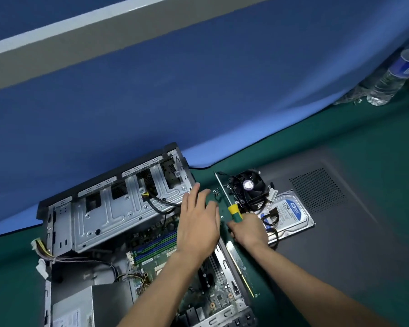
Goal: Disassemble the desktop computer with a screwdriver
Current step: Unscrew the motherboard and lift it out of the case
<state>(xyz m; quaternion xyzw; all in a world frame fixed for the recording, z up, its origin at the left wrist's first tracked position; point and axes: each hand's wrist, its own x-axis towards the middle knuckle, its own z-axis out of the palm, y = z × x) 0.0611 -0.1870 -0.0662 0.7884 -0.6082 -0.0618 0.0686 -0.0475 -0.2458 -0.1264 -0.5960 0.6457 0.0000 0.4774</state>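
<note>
The open desktop case [64,234] lies on the green mat, its motherboard [198,296] and silver drive cage [118,208] exposed. My left hand [198,223] hovers flat over the case's far right corner, fingers straight and spread. My right hand [247,228] grips the green and yellow handle of a screwdriver [234,210] just right of the case; its shaft points away toward the wall. A few small screws [215,192] lie on the mat near the shaft.
A removed CPU fan with heatsink [249,187] and a 320GB hard drive [291,213] lie right of the screwdriver. The grey side panel [354,227] lies flat further right. The power supply [80,308] sits in the case's near corner. Plastic bottles [392,79] stand at the far right.
</note>
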